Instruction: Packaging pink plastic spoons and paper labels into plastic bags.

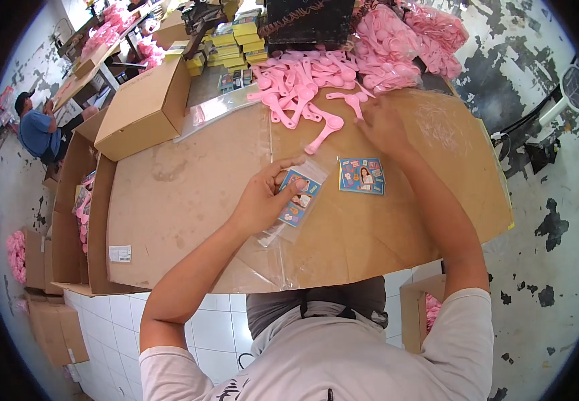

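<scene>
My left hand (266, 194) is closed on a clear plastic bag (311, 175) with a blue, picture-printed card (296, 208) inside; the thumb lies over its front. Farther off, my right hand (384, 127) has its fingertips pinched at the end of a pink spoon-shaped plastic piece (351, 99), at the near right edge of a heap of such pink pieces (296, 80). One loose pink piece (325, 132) lies between the heap and my left hand. A small stack of similar blue cards (362, 176) rests on the cardboard-covered table, between my two forearms.
At the back are bagged pink pieces (386, 47) and yellow-edged card stacks (236, 40). A closed carton (144, 107) and clear plastic sleeves (216, 110) lie at the left. An open carton (99, 220) adjoins the table's left edge. Another person (39, 130) sits at far left.
</scene>
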A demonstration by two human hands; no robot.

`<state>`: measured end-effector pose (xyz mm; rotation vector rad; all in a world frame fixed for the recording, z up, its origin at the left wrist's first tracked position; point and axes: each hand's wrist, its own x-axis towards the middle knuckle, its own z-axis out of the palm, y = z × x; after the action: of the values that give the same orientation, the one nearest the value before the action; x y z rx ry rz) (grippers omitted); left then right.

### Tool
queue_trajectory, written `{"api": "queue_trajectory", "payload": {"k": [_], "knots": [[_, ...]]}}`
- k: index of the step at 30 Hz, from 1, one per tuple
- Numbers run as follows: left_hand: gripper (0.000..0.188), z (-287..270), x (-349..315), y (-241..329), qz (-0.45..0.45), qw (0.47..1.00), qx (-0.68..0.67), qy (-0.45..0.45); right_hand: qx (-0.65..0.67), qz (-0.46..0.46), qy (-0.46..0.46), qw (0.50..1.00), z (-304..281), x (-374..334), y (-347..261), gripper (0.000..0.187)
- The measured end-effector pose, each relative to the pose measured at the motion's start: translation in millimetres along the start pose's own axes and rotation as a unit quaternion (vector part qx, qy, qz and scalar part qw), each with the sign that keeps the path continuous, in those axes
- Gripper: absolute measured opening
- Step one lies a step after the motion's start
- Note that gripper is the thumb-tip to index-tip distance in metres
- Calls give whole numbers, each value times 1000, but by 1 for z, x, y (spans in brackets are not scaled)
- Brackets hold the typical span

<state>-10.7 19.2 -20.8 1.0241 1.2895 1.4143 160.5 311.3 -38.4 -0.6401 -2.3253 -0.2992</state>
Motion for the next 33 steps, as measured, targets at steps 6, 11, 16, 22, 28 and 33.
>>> {"api": "queue_trajectory", "payload": {"k": [6,11,16,22,28,33], "knots": [[40,-9,3,-4,-5,1000,0,3,293,193,-71,934,-13,2,-6,26],[43,-3,-1,7,25,998,-47,23,452,142,-187,860,-77,-1,-43,22],[47,-3,-3,12,17,1000,-13,9,496,78,-229,834,-93,3,-67,20],[47,0,-1,3,12,1000,-20,8,498,43,-207,841,-101,3,-68,16],[43,-1,-3,-4,-13,1000,25,-5,476,-7,-273,836,-106,0,-80,15],[43,3,-4,1,-26,995,92,-25,503,13,-224,835,-96,-6,-89,17]]}}
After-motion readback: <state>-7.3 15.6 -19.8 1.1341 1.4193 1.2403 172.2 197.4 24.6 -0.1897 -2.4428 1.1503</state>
